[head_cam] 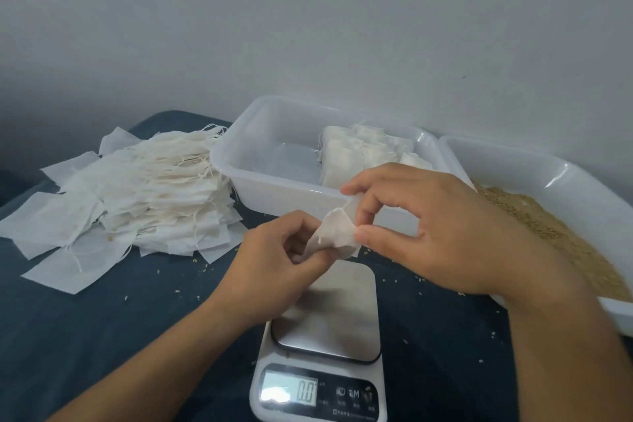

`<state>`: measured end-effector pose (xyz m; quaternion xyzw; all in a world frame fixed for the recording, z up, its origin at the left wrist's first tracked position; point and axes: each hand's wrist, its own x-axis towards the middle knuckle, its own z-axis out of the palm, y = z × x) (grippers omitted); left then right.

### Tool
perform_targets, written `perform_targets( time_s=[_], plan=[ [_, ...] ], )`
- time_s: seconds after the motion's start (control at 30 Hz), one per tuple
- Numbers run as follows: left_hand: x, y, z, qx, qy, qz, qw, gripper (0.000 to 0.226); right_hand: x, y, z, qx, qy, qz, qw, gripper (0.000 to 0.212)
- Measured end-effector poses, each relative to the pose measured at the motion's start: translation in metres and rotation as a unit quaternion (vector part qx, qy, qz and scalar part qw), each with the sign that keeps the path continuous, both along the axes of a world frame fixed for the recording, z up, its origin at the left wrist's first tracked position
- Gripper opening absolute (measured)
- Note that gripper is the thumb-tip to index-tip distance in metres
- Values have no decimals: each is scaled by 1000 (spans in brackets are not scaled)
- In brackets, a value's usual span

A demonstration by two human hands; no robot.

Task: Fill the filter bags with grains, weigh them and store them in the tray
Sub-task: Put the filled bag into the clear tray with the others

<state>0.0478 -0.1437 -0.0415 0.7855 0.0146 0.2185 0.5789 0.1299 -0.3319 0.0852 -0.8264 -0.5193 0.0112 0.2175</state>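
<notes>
Both hands, left hand [274, 250] and right hand [428, 226], pinch one filter bag [337, 233] above the scale [325, 336]. Whether it holds grains cannot be told. Right tray [548, 164] is cut off.

Scale [325, 315] had a brushed metal top, trays [239, 161] were glossy translucent plastic, filter bags [137, 188] looked like thin matt papery cloth.

Two hands, left hand [281, 247] and right hand [435, 226], one filter bag [337, 233] held, one scale [325, 336], two trays, storage tray [274, 188] and grain tray [548, 168], one heap of empty bags [137, 188], uncounted
</notes>
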Motion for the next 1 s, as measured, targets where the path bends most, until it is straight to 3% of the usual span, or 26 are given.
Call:
perform_targets(
  time_s=[0.13,0.27,0.4,0.5,0.57,0.67,0.77,0.9,1.0],
  plan=[
    [-1,1,0,25,-3,8,1000,15,5,2,-4,-31,-14,-18,999,20],
    [-1,-2,1,38,-8,12,999,22,6,4,-5,-44,-1,-17,999,11],
    [-2,0,2,43,1,18,999,18,6,-4,3,-6,20,-17,1000,20],
    [-3,1,3,43,5,25,999,18,25,-34,15,142,76,-128,979,26],
    [-4,2,3,45,4,29,999,18,53,-68,15,187,21,-283,941,21],
    [-4,0,3,43,6,25,999,13,92,-122,-4,-11,24,-476,879,33],
    [-5,-3,3,56,3,22,998,13,109,-148,-34,-177,79,-493,848,44],
    [-7,-6,6,63,-1,21,998,13,112,-148,-50,-202,83,-468,857,36],
    [-8,-5,7,56,-3,23,998,12,117,-146,-55,-209,58,-488,845,46]
  ],
)
